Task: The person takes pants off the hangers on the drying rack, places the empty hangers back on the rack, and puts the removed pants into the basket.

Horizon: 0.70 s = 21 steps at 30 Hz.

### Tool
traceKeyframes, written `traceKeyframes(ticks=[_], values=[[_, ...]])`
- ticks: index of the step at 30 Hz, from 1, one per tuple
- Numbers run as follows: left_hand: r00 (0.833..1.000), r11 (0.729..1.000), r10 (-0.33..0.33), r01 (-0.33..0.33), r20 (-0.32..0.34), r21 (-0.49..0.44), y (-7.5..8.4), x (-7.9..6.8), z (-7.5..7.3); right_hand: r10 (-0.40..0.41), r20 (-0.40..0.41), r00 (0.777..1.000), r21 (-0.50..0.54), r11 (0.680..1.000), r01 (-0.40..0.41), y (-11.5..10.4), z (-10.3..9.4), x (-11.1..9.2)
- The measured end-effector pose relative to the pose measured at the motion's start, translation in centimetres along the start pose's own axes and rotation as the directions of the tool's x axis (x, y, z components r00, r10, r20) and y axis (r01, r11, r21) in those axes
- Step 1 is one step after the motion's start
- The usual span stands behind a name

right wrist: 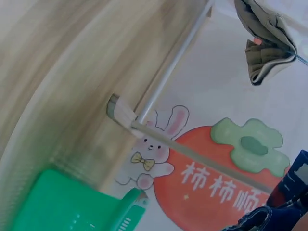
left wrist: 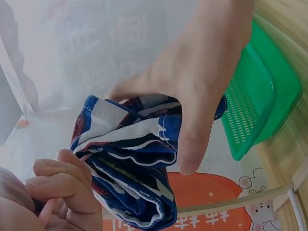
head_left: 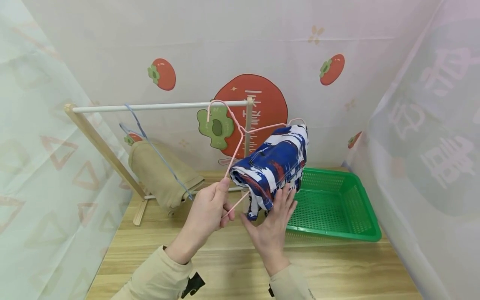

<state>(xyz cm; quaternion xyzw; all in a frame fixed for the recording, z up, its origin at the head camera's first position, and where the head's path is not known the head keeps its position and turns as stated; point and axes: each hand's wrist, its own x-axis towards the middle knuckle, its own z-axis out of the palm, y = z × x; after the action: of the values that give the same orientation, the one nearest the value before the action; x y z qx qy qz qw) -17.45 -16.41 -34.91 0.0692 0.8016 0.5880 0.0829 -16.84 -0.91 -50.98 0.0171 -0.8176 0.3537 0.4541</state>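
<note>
Patterned cloth [head_left: 277, 160] on a pink hanger [head_left: 243, 132], gripped in the left hand [head_left: 208, 206].
The right hand [head_left: 273, 227], straight-fingered, thumb wide, apparently touches the cloth, whose folds hide the hanger's bar.

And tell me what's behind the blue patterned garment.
In the head view, the rack's right post, the printed persimmon and the green basket show partly behind the blue patterned garment. It hides part of the post and, with the right hand, the basket's left end.
</note>
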Motion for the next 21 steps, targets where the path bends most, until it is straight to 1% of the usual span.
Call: traceKeyframes(ticks=[2, 4, 9, 13, 17, 21], values=[[1.000, 0.999, -0.002, 0.003, 0.009, -0.032, 0.1, -0.2, 0.2, 0.012, -0.021, 1.000, 0.001, 1.000, -0.012, -0.2, 0.3, 0.3], [1.000, 0.999, -0.006, 0.007, 0.019, -0.049, 0.3, -0.3, 0.3, 0.016, -0.062, 0.998, 0.008, 1.000, -0.016, -0.2, 0.6, 0.6], [0.999, 0.999, -0.005, 0.007, 0.032, -0.053, 0.4, -0.5, 0.8, -0.011, -0.137, 0.991, 0.039, 0.999, 0.017, 0.2, 1.0, 1.2], [0.999, 0.998, -0.010, 0.013, 0.051, -0.066, 0.3, -0.5, 1.2, -0.020, -0.160, 0.987, 0.057, 0.998, 0.030, 0.4, 1.0, 1.6], [0.998, 0.997, -0.020, 0.025, 0.067, -0.075, 0.2, -0.5, 1.5, -0.005, -0.169, 0.986, 0.026, 1.000, 0.010, 0.6, 1.0, 1.9], [0.998, 0.997, -0.022, 0.026, 0.061, -0.067, 0.1, -0.6, 1.6, -0.001, -0.187, 0.982, -0.003, 1.000, 0.001, 0.8, 1.0, 2.2]])
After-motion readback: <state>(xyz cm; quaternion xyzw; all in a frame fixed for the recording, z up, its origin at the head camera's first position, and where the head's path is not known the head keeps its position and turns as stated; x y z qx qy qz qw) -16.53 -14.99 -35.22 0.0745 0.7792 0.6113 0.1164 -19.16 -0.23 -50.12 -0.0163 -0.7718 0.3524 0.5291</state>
